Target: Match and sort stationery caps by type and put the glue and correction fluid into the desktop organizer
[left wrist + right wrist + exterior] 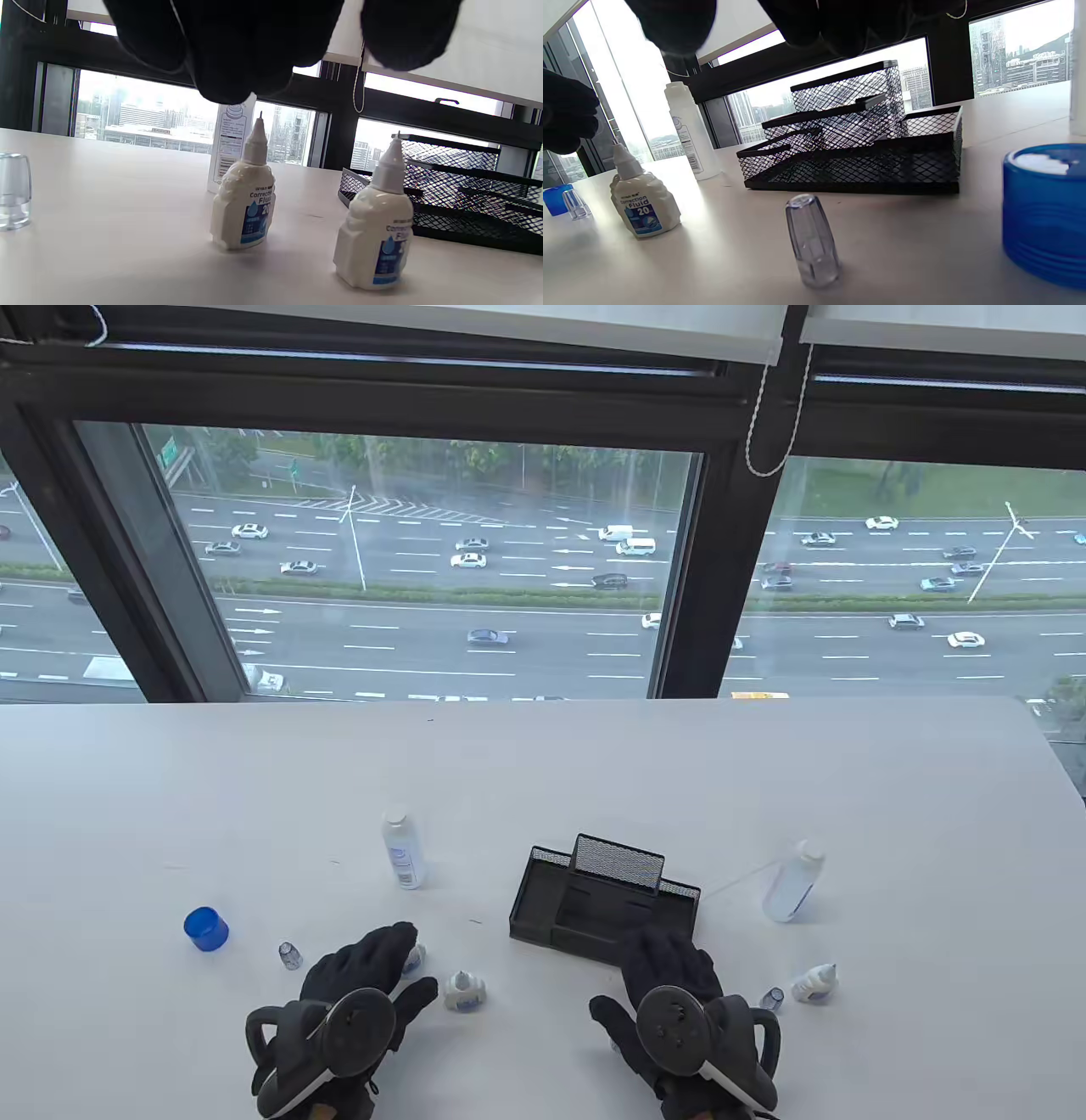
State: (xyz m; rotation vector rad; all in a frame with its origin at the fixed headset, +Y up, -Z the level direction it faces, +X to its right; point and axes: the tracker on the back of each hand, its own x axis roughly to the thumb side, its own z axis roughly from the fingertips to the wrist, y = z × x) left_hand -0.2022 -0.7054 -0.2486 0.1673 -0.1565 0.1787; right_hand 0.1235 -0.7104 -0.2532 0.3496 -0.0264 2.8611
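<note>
White correction fluid bottles stand uncapped beside clear caps; left hand and right hand hover, fingers relaxed, holding nothing.

Both my hands are low at the near edge, palms down, trackers strapped on the backs and facing up at the camera. My left hand is angled toward the upper right, fingers stretched out pretty straight and not wrapped around anything as far as I can tell. My right hand points straight ahead, fingers extended and together, thumb sticking out to the left. From the wrist cams I just get dark fingertips hanging in from the top, nothing pinched.
</note>
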